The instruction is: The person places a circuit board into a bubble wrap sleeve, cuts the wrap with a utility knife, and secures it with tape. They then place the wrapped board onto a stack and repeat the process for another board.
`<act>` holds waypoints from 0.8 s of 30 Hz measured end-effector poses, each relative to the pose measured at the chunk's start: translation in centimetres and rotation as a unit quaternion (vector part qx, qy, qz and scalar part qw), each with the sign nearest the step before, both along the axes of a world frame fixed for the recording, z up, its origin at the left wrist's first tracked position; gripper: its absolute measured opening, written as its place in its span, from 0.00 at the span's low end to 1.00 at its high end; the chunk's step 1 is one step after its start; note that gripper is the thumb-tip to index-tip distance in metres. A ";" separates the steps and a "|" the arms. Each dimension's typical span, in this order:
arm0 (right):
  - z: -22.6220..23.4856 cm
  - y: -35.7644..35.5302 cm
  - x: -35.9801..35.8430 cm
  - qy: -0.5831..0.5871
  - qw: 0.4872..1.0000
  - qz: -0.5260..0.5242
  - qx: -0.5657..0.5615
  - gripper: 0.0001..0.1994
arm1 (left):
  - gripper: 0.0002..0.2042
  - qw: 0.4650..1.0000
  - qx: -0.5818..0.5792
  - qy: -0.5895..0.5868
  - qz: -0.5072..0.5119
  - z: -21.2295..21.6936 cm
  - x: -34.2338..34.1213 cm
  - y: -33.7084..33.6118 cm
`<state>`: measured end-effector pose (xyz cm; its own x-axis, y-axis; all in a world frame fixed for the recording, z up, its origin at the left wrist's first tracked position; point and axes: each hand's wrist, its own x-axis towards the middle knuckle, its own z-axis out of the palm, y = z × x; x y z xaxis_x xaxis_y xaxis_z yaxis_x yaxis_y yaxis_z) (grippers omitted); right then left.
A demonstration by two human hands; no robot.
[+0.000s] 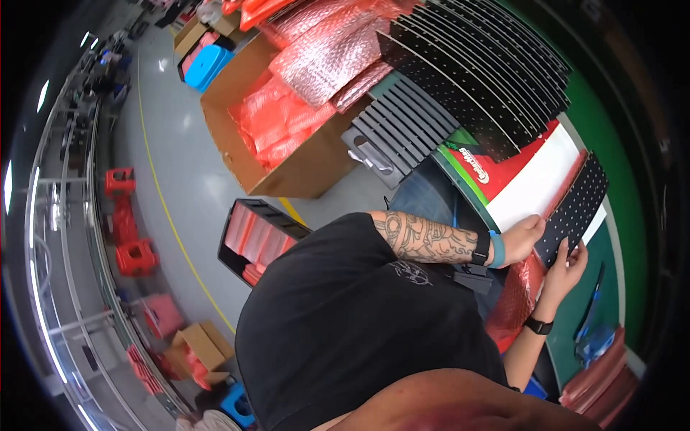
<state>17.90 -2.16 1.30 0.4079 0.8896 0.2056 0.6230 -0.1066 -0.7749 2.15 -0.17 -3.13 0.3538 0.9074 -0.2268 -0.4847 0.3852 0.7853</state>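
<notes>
While the right hand [564, 271] pinches the black panel [577, 202] at one end, the left hand [523, 241] curls beside it, grip unclear; over the tabletop [584, 289], a tilted corner could snag the red bubble wrap [526, 284].

Left hand [519, 243] with fingertips seemingly hidden, red bags [267, 10] cut off at top, far clutter [109, 80] blurred

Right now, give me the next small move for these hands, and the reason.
Probably use the right hand to square the black dotted board with the red bubble wrap. That hand is at the board's near edge, the left hand is close by, and the wrap shows beside that edge; whether the board sits inside it, I can't tell.
</notes>
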 end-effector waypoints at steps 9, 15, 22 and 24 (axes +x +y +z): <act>2.3 -0.7 -0.6 -0.163 0.986 0.017 -0.038 0.26 | 0.18 0.996 0.036 0.055 -0.053 2.3 -0.4 0.3; 9.1 6.4 3.7 -0.245 0.933 0.167 -0.203 0.27 | 0.25 0.995 0.016 -0.074 -0.062 2.8 -1.1 0.2; 7.7 23.3 9.8 -0.222 0.933 0.248 -0.136 0.33 | 0.21 0.991 -0.031 -0.058 -0.116 3.3 -2.8 0.7; 8.2 24.1 9.0 -0.113 0.899 0.286 -0.311 0.30 | 0.21 0.992 -0.013 -0.060 -0.109 3.1 -2.6 0.6</act>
<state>26.89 21.91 9.49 -0.1430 0.9123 -0.3837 0.8482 -0.0868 -0.5226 -0.49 0.38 0.01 0.5673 0.8004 -0.1940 -0.4763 0.5110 0.7155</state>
